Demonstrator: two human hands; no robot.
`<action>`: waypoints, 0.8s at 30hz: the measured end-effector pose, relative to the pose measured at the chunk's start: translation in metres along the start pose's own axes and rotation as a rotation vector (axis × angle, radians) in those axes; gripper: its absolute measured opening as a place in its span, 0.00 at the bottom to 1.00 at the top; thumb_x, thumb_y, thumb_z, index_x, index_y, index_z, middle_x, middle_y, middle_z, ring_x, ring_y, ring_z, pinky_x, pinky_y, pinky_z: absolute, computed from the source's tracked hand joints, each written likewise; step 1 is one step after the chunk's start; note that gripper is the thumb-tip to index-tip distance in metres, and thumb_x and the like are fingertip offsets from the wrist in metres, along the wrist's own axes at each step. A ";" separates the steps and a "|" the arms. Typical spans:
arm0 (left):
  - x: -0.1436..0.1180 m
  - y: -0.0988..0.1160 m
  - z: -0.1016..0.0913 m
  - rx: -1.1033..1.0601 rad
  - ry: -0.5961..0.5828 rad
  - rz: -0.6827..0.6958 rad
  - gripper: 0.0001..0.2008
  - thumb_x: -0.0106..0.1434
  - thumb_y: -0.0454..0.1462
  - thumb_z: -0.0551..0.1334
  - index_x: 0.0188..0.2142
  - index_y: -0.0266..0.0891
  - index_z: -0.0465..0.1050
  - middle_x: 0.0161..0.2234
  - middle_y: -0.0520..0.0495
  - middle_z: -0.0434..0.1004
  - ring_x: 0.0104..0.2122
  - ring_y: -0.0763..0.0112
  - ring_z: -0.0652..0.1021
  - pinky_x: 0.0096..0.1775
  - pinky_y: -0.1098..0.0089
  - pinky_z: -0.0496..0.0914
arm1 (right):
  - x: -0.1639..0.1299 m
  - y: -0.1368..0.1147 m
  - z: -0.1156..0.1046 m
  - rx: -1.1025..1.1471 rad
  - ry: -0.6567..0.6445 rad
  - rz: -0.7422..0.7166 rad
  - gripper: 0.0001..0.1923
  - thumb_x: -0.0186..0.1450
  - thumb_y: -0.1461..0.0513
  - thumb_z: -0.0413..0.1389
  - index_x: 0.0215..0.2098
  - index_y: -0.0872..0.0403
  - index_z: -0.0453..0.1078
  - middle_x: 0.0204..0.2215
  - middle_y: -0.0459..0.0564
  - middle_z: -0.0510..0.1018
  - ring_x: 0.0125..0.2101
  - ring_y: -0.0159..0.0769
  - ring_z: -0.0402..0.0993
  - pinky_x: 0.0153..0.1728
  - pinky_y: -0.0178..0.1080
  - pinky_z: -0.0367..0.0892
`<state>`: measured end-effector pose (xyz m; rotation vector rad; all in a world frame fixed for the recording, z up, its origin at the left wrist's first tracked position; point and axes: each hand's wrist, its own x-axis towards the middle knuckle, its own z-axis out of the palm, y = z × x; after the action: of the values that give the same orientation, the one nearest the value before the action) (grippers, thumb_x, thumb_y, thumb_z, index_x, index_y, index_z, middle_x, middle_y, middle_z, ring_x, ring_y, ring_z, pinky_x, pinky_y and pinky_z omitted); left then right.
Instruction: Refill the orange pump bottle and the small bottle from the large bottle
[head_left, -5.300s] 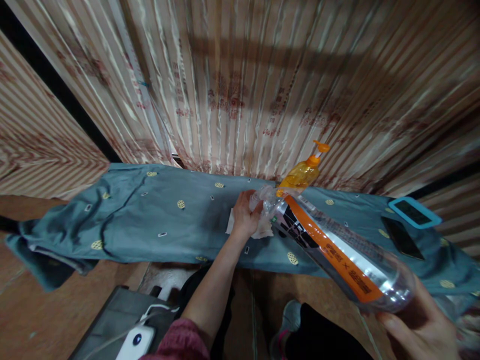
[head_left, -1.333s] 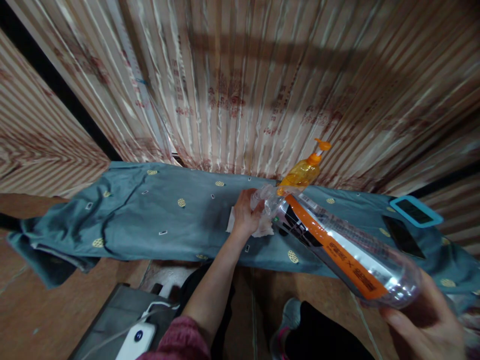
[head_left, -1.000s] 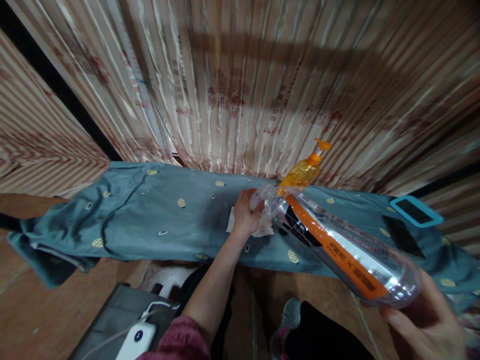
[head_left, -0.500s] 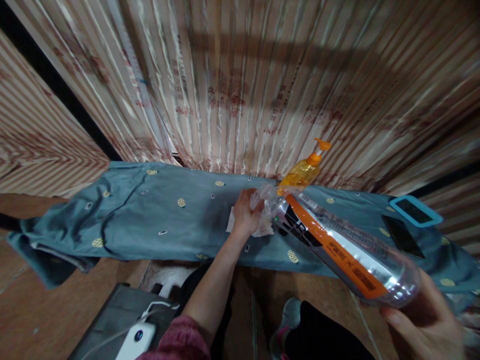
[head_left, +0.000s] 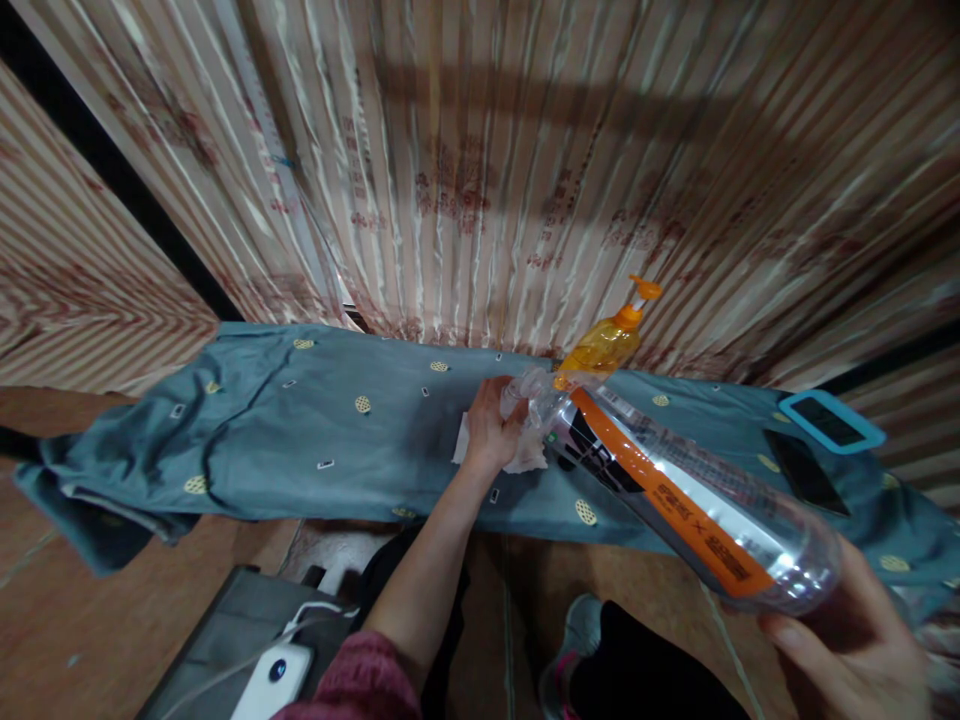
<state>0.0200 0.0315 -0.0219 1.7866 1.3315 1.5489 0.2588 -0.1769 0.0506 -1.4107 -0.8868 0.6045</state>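
Note:
A large clear plastic bottle [head_left: 679, 490] with an orange, black and silver label lies slantwise across the right half of the view. At its base my right hand [head_left: 855, 640] is closed round the bottom end. The fingers of my left hand [head_left: 493, 425] are closed at the bottle's neck, partly hidden behind it. Beneath that hand a white tissue [head_left: 529, 455] shows on both sides of the wrist. Just behind the bottle neck stands an amber pump bottle [head_left: 604, 345] with an orange pump top.
A blue-green patterned cloth [head_left: 262, 430] covers the long narrow bench. On its right end are a blue-framed device [head_left: 832, 422] and a dark phone [head_left: 806, 470]. A striped curtain [head_left: 480, 180] hangs behind. Lower left, a white power bank [head_left: 274, 680] with a cable rests on a grey box [head_left: 217, 620].

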 end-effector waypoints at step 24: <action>0.000 0.000 -0.001 -0.021 -0.011 -0.003 0.13 0.66 0.42 0.60 0.47 0.39 0.72 0.42 0.42 0.78 0.44 0.57 0.79 0.47 0.60 0.73 | 0.000 0.002 -0.003 -0.035 -0.003 0.009 0.47 0.39 0.58 0.75 0.58 0.44 0.74 0.58 0.47 0.77 0.61 0.50 0.69 0.63 0.42 0.60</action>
<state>0.0191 0.0319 -0.0218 1.7774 1.3071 1.5437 0.2611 -0.1785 0.0488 -1.4462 -0.8980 0.6002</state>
